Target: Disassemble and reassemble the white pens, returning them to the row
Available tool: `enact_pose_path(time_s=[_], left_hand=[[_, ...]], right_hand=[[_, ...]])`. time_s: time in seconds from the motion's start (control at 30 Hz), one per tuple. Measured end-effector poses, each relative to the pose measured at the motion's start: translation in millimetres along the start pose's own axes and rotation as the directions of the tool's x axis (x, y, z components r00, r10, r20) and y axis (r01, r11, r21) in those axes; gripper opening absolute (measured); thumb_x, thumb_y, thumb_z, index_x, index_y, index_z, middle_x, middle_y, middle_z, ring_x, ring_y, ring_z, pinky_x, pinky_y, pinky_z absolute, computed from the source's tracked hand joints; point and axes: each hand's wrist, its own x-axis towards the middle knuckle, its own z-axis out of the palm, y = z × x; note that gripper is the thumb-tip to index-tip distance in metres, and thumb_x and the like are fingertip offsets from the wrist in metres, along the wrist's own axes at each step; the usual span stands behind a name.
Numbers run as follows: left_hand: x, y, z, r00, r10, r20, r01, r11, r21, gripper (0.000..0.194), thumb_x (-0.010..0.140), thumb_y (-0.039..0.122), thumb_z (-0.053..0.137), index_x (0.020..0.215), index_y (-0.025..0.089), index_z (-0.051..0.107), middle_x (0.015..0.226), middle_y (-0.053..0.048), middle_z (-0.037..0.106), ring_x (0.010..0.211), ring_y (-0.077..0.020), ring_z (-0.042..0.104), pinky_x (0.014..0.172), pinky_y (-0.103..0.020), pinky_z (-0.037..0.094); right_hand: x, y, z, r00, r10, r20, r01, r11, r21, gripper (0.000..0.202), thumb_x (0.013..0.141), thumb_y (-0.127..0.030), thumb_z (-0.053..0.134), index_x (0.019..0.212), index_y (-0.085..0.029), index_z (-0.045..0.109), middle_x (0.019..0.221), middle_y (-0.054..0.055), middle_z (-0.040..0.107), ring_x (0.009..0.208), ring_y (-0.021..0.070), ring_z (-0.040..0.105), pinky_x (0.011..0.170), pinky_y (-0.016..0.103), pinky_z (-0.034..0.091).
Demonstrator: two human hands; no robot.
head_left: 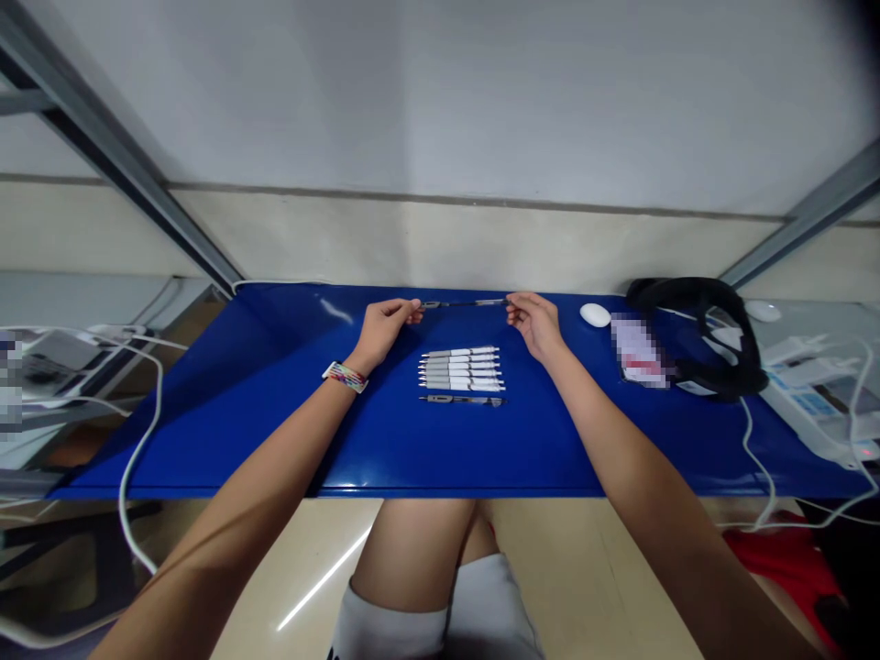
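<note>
Left hand (386, 330) and right hand (536, 324) are pinched on opposite ends of a dark clip pen (459, 304), which is held between them, beyond the row of white-and-grey pens (459, 372)

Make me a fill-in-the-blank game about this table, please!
The flat, shiny tabletop is coloured ____.
The multicoloured wristband is on the ____ wrist.
A slim dark plastic pen stretches ____ the left hand and the right hand.
The white oval object lies to the ____ of the slim white-and-grey pens.
Missing words: blue; left; between; right.
</note>
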Motion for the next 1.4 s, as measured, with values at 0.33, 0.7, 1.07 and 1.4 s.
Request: enact_pose_path(time_s=[0.33, 0.7, 1.07, 1.4], left_hand=[[0, 0, 0.3, 1.000, -0.021, -0.008, 0.021, 0.999, -0.040, 0.039, 0.086, 0.057, 0.081, 0.083, 0.018, 0.083, 0.083, -0.008, 0.080, 0.078, -0.0202, 0.071, 0.083, -0.035, 0.056], [-4, 6, 1.9, 0.994, 0.040, 0.098, -0.055, 0.988, 0.148, 0.051, 0.093, 0.065, 0.072, 0.074, 0.018, 0.079, 0.073, -0.007, 0.075, 0.072, -0.0199, 0.067, 0.074, -0.033, 0.051], [-3, 8, -0.6, 0.983, 0.046, 0.177, -0.085, 0.972, 0.218, 0.055, 0.102, 0.061, 0.059, 0.067, 0.019, 0.064, 0.066, -0.002, 0.065, 0.064, -0.0147, 0.056, 0.068, -0.029, 0.042], [-2, 5, 2.0, 0.978, 0.079, 0.191, -0.107, 0.984, 0.139, 0.035, 0.094, 0.052, 0.075, 0.084, 0.019, 0.070, 0.072, -0.001, 0.067, 0.067, -0.0149, 0.061, 0.069, -0.029, 0.046]], right_hand=[[1, 1, -2, 1.000, -0.006, -0.011, 0.007, 1.000, 0.018, 0.024, 0.066, -0.035, 0.088, 0.082, -0.021, 0.077, 0.072, 0.002, 0.066, 0.065, 0.0151, 0.058, 0.062, 0.031, 0.049], [-9, 5, 8, 0.981, -0.011, 0.192, 0.028, 0.996, -0.083, 0.032, 0.068, -0.043, 0.095, 0.088, -0.022, 0.082, 0.079, 0.004, 0.074, 0.071, 0.0168, 0.065, 0.070, 0.034, 0.056], [-7, 11, 7, 0.955, -0.050, 0.293, 0.079, 0.993, -0.089, 0.032, 0.067, -0.039, 0.100, 0.091, -0.024, 0.086, 0.084, 0.003, 0.079, 0.082, 0.0186, 0.073, 0.083, 0.035, 0.059], [-12, 8, 11, 0.960, 0.001, 0.281, 0.033, 0.993, -0.116, 0.033, 0.071, -0.044, 0.097, 0.093, -0.021, 0.085, 0.082, 0.004, 0.079, 0.069, 0.0154, 0.068, 0.072, 0.033, 0.056]])
